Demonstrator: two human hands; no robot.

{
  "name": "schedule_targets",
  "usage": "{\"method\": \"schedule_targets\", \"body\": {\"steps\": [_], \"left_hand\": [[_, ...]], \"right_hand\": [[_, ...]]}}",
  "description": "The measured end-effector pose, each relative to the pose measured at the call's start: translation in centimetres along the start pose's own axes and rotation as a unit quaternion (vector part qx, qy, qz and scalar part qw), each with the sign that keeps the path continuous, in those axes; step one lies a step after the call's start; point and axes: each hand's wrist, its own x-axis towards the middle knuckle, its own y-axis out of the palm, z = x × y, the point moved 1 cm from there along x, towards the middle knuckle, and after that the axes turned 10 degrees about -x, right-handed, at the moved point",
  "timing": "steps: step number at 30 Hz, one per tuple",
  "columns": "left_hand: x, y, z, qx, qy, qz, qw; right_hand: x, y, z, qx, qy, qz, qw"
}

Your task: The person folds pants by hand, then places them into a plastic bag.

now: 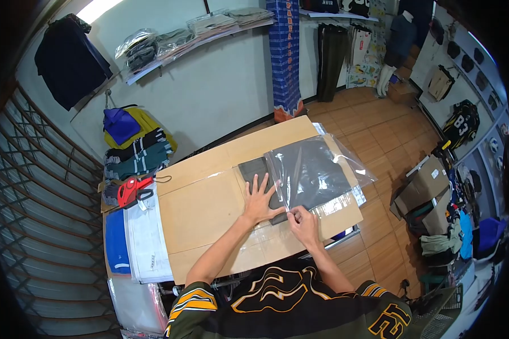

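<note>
A folded dark grey garment (255,169) lies on a flat sheet of cardboard (198,198), most of it inside a clear plastic bag (350,164). Its left end sticks out of the bag's mouth. My left hand (260,200) presses flat on that uncovered end, fingers spread. At the near corner of the bag's mouth, my right hand (304,225) pinches the plastic edge between thumb and fingers. Both hands are close together, the left thumb almost at the right fingertips. The bag's far end hangs past the cardboard's right side.
Left of the cardboard sit a red-and-black handheld tool (133,191), a white packaged stack (147,243) and a blue folded item (117,240). Clear bags (136,305) lie nearer. An open carton (424,186) stands on the tiled floor at right. A metal folding gate (45,209) borders the left.
</note>
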Motion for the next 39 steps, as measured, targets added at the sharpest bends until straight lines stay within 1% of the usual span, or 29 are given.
{"method": "schedule_targets", "body": {"steps": [2,4,7,9,10,12,14,18,20,22,24,25,26,27,28,29,30,31,32,33,34,35,36,37,38,39], "left_hand": [[1.2,1.2,-0.6,0.012,0.009,-0.006,1.000],[2.4,1.8,-2.0,0.003,-0.002,0.006,1.000],[3.9,2.7,-3.5,-0.003,0.023,-0.017,1.000],[5.0,3.3,-4.7,0.017,0.031,-0.025,0.999],[5.5,3.8,-5.1,0.015,0.037,-0.023,0.999],[6.4,4.5,-6.0,0.026,0.048,-0.055,0.997],[6.9,5.0,-6.8,0.033,0.041,-0.044,0.998],[7.0,5.3,-6.9,0.055,0.041,-0.042,0.997],[7.0,5.5,-6.7,0.054,0.061,-0.061,0.995],[6.9,5.3,-6.6,0.049,0.053,-0.046,0.996],[6.8,4.8,-6.6,0.008,0.060,-0.050,0.997],[6.6,4.2,-6.9,0.014,0.050,-0.032,0.998],[6.4,3.9,-6.8,0.015,0.044,-0.035,0.998],[6.0,3.6,-6.6,-0.035,0.039,-0.046,0.998],[5.4,3.6,-6.3,-0.085,0.034,-0.056,0.994],[4.8,3.6,-6.0,-0.082,0.027,-0.060,0.994],[4.0,3.6,-5.7,-0.124,0.011,-0.088,0.988],[3.4,3.6,-5.3,-0.164,-0.005,-0.117,0.979],[2.8,3.3,-5.2,-0.161,-0.012,-0.121,0.979],[2.0,2.8,-5.3,-0.166,-0.052,-0.152,0.973],[1.2,2.4,-5.5,-0.172,-0.092,-0.182,0.964],[0.6,2.1,-5.5,-0.128,-0.125,-0.187,0.966],[0.0,2.1,-5.3,-0.124,-0.132,-0.190,0.965],[-0.5,2.1,-5.1,-0.132,-0.147,-0.202,0.959],[-0.7,2.1,-5.0,-0.141,-0.162,-0.215,0.953],[-0.7,2.0,-5.1,-0.138,-0.167,-0.220,0.951]], "right_hand": [[0.1,-0.5,-0.6,0.010,0.010,-0.012,1.000],[0.3,-1.3,-1.4,0.019,0.021,-0.028,0.999],[0.7,-2.6,-3.0,0.021,0.045,-0.054,0.997],[0.9,-3.6,-3.9,0.070,0.046,-0.084,0.993],[1.0,-4.3,-4.3,0.068,0.050,-0.090,0.992],[1.0,-5.8,-4.9,0.084,0.082,-0.102,0.988],[1.2,-6.8,-6.5,0.073,0.090,-0.113,0.987],[1.8,-9.5,-8.5,0.060,0.114,-0.145,0.981],[2.6,-10.6,-10.1,0.041,0.122,-0.145,0.981],[4.1,-12.8,-9.8,0.050,0.103,-0.190,0.975],[5.8,-14.6,-11.1,0.024,0.095,-0.189,0.977],[6.8,-15.4,-11.5,0.001,0.089,-0.206,0.975],[7.8,-16.2,-11.9,-0.021,0.082,-0.221,0.971],[8.9,-17.0,-12.7,-0.081,0.075,-0.218,0.970],[10.1,-17.5,-13.5,-0.079,0.070,-0.212,0.972],[11.3,-17.8,-14.2,-0.142,0.047,-0.236,0.960],[12.6,-18.0,-15.2,-0.204,0.024,-0.258,0.944],[14.1,-18.1,-16.8,-0.234,0.002,-0.250,0.940],[16.1,-18.2,-19.1,-0.230,-0.004,-0.244,0.942],[18.3,-18.0,-21.6,-0.106,0.047,-0.130,0.985],[19.7,-18.0,-21.4,0.019,0.098,-0.009,0.995],[20.7,-18.0,-21.2,0.082,0.135,0.039,0.987],[21.7,-18.1,-20.8,0.084,0.132,0.047,0.987],[22.5,-18.0,-20.3,0.141,0.172,0.133,0.966],[23.1,-17.9,-19.9,0.194,0.209,0.218,0.933],[23.4,-17.6,-19.2,0.198,0.223,0.229,0.927]]}}
